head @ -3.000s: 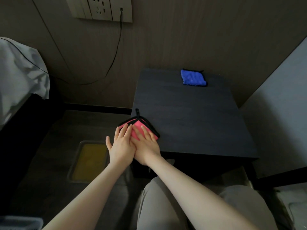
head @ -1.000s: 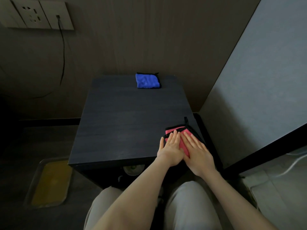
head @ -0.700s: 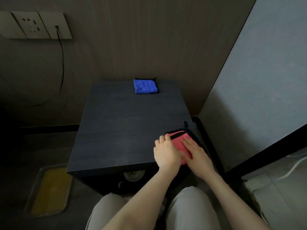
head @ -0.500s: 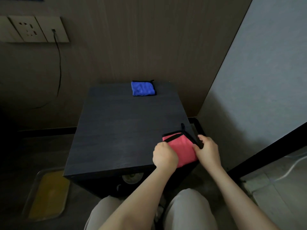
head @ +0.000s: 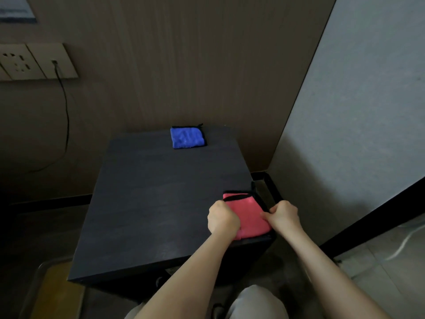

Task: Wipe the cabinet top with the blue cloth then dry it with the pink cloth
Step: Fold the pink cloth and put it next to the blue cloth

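The dark cabinet top (head: 151, 199) fills the middle of the head view. A folded blue cloth (head: 187, 137) lies at its far edge, near the wall. The pink cloth (head: 249, 215), edged in black, lies folded at the near right corner. My left hand (head: 223, 218) is closed on the pink cloth's left side. My right hand (head: 284, 215) pinches its right edge. The cloth's near edge is partly hidden under my left hand.
A grey wall (head: 356, 111) stands close on the right of the cabinet. A socket panel (head: 34, 62) with a black cable (head: 65, 111) is on the brown back wall. A yellow-bottomed tray (head: 53, 293) sits on the floor at the left.
Both hands slid the pink cloth from the near left corner to the near right corner. They went from flat on the cloth to gripping its two sides.
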